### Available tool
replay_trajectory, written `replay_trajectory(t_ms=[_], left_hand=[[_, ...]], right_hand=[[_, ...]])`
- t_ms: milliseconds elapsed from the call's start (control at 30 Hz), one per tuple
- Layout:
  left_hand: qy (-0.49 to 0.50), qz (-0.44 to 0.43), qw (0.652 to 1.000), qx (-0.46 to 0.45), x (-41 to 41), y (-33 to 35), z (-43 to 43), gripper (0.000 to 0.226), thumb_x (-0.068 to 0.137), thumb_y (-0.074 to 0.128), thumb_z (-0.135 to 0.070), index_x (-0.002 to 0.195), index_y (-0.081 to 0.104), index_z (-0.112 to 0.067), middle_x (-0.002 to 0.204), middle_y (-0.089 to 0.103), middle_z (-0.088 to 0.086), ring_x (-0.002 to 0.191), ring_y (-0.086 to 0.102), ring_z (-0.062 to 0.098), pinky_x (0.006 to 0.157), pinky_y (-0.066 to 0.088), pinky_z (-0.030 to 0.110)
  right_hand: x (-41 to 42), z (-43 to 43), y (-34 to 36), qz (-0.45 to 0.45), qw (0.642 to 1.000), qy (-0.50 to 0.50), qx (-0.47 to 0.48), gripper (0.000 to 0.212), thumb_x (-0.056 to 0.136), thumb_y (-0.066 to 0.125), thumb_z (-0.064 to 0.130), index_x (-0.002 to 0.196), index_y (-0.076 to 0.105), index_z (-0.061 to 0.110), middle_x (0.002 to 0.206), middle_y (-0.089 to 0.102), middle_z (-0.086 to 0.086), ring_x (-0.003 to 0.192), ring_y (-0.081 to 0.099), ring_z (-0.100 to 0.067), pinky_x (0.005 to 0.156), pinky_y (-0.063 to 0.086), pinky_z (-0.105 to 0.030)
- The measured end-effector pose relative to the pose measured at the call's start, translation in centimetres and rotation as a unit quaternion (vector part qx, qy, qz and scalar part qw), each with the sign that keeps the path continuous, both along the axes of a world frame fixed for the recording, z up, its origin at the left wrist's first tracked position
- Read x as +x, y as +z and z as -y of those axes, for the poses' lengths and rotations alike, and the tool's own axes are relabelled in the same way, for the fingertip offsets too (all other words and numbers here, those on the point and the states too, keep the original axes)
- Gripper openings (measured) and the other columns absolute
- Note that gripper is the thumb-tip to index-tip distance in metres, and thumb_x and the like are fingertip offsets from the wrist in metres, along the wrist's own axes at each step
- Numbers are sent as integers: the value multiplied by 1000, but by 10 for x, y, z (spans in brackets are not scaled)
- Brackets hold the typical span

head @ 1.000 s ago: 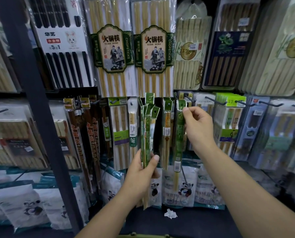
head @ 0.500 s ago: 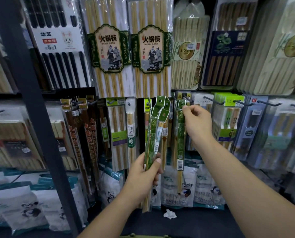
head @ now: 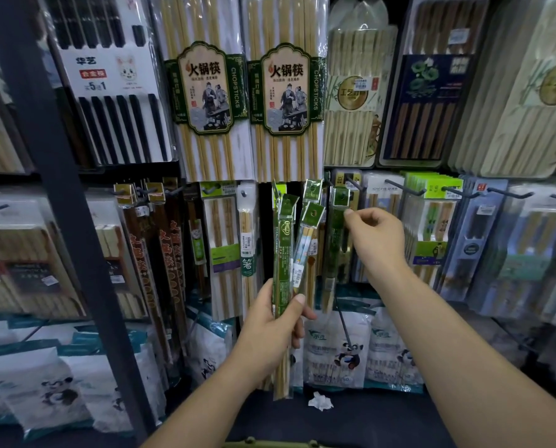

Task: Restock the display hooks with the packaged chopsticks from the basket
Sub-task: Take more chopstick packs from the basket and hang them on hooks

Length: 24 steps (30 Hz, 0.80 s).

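Observation:
My left hand [head: 275, 324] grips the lower half of a fanned bundle of narrow green chopstick packs [head: 284, 240], held upright in front of the lower hook row. Just to the right, one more green chopstick pack [head: 336, 227] hangs by its header from a display hook [head: 341, 195], and it looks blurred. My right hand [head: 378, 240] is at its right edge with fingers curled. The fingertips pinch the pack just below the header. A strip of the olive basket rim [head: 270, 443] shows at the bottom edge.
Large bamboo chopstick packs [head: 286, 92] hang in the row above. Bare black hooks [head: 402, 187] jut out to the right over boxed sets. A dark upright post [head: 60, 221] stands at left. Panda-printed bags [head: 338, 347] and a crumpled paper scrap [head: 320, 400] lie on the shelf below.
My left hand has carried the bundle a little to the right and tilted it. My right hand stays at the hung pack and has dropped slightly below its header.

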<state>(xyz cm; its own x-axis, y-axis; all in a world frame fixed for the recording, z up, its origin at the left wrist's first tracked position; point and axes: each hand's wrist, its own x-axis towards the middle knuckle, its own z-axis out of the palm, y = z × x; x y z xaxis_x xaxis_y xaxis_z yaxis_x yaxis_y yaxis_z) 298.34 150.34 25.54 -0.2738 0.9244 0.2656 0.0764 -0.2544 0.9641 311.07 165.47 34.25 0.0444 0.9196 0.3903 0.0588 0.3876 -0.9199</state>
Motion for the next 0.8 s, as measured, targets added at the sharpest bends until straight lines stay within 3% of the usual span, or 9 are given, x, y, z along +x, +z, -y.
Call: replay_trajectory(t_ms=[167, 233, 433, 500, 600, 667, 733, 800], left_hand=[[7, -1, 1000, 13, 2, 1, -6, 5, 105, 55, -17, 107, 57, -21, 78, 69, 0, 61, 59, 16, 56, 53, 33], [7, 2, 1000, 13, 4, 2, -8, 5, 104, 56, -15, 106, 58, -19, 76, 68, 3, 61, 58, 19, 55, 52, 33], [-4, 18, 1000, 1, 8, 2, -6, 5, 104, 57, -16, 109, 58, -14, 84, 75, 11, 64, 64, 20, 53, 53, 30], [-7, 47, 999, -7, 9, 1, -5, 9, 105, 56, -16, 112, 59, -12, 92, 76, 14, 68, 69, 23, 56, 57, 32], [-6, 85, 996, -12, 9, -1, -5, 11, 104, 56, -15, 113, 63, -11, 99, 79, 10, 84, 77, 24, 67, 62, 32], [14, 86, 996, -13, 7, -3, -5, 11, 104, 58, -17, 111, 65, -13, 102, 79, 2, 93, 77, 19, 71, 62, 27], [31, 96, 995, -6, 5, -3, -7, 13, 104, 56, -18, 111, 63, -10, 102, 79, 3, 96, 76, 19, 75, 62, 27], [48, 81, 996, -2, 1, -3, -8, 13, 105, 54, -18, 109, 62, -9, 98, 79, 6, 90, 76, 19, 75, 62, 30]], right_hand=[[3, 31, -9, 1, 991, 134, 5, 22, 99, 64, 31, 81, 74, 26, 75, 70, -1, 58, 56, -3, 54, 47, -19], [0, 42, -12, 5, 985, 170, 22, 20, 97, 67, 33, 81, 75, 25, 68, 67, 2, 58, 57, -3, 51, 44, -14], [-5, 45, -10, -54, 982, 179, -24, 15, 96, 69, 30, 98, 74, 16, 63, 64, 12, 55, 54, -2, 48, 42, -17], [-5, 43, -9, -50, 981, 183, -33, 13, 97, 68, 29, 94, 74, 18, 62, 62, 13, 55, 51, -2, 48, 41, -18], [-4, 41, -8, -80, 976, 197, -57, 21, 96, 68, 32, 78, 73, 22, 71, 61, 1, 60, 51, -10, 49, 40, -22], [-2, 38, -5, -121, 970, 194, -84, 24, 97, 67, 36, 79, 73, 21, 76, 64, -7, 67, 55, -19, 54, 45, -26], [0, 32, -1, -118, 977, 161, -77, 28, 98, 65, 39, 78, 72, 22, 75, 72, -3, 73, 63, -14, 65, 51, -29], [1, 25, 0, -74, 989, 114, -55, 31, 100, 61, 40, 77, 72, 22, 76, 75, 0, 68, 63, -2, 70, 45, -28]])
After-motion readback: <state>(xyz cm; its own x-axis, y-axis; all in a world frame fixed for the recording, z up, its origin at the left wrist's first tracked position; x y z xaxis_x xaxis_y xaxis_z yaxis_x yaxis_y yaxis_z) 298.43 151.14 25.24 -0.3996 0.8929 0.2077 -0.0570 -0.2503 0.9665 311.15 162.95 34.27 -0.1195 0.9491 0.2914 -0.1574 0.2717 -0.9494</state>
